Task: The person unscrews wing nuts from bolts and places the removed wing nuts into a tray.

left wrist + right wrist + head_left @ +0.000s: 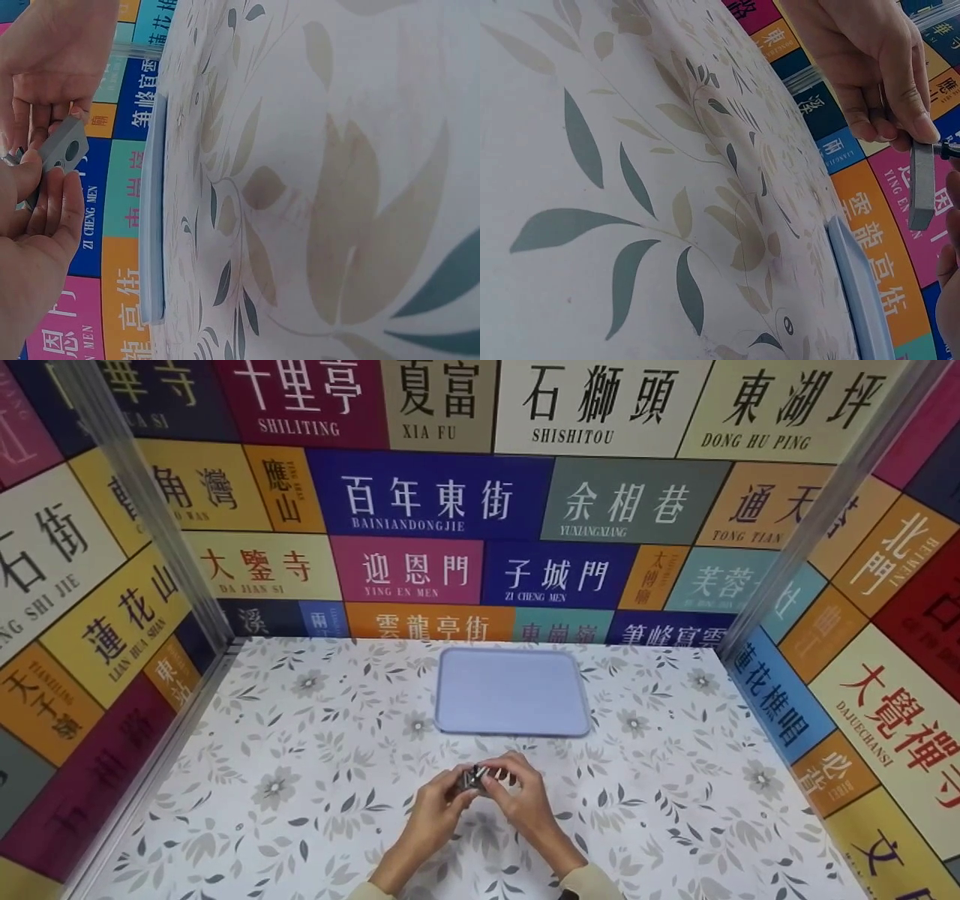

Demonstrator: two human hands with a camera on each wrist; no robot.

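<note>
In the head view both hands meet over the table, around a small metal piece. My left hand [439, 802] pinches a grey metal block [66, 146] between thumb and fingers; a round hole shows in its face. Seen in the right wrist view, a dark screw-like part [943, 150] stands out from the block's side. My right hand [525, 795] curls its fingers at that side and seems to pinch the screw-like part. In the right wrist view that hand is mostly cut off by the frame edge, so its exact hold is partly hidden.
A lavender-blue tray [514, 690] lies flat on the table beyond the hands. The table [322, 780] wears a white cover with grey leaves and flowers. Walls with coloured name panels [431, 495] stand at the back and both sides.
</note>
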